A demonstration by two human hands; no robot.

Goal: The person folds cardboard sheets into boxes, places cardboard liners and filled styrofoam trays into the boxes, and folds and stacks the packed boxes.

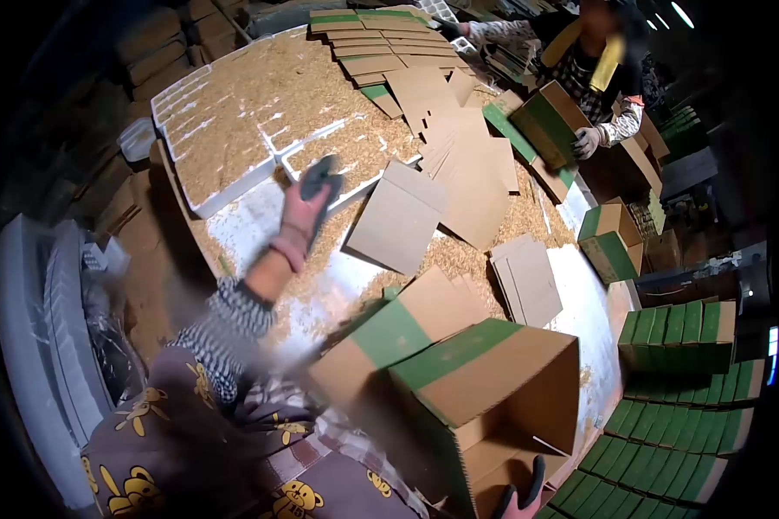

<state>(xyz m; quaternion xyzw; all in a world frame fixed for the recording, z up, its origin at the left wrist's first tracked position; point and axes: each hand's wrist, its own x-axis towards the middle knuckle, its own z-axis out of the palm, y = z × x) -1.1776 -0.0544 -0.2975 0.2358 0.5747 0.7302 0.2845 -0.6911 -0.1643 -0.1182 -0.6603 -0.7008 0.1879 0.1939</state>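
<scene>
My left hand (310, 203), in a pink glove with dark grey fingers, is raised over the table beside the white foam tray (238, 186) of wood shavings. Its fingers are apart and hold nothing. Just right of it lies a flat cardboard sheet (398, 216). My right hand (524, 502), gloved alike, is at the bottom edge by the open cardboard box (493, 372) with a green band; a dark finger reaches up at the box's opening, and the rest is cut off. Behind this box rests a folded green-banded carton (389, 333).
Flat cardboard pieces (467, 164) overlap mid-table, with folded cartons (381, 43) behind. Across the table a co-worker (593, 65) has a gloved hand on another box (550, 125). Green-banded boxes (679, 337) are stacked at right. White foam slabs (56, 329) stand at left.
</scene>
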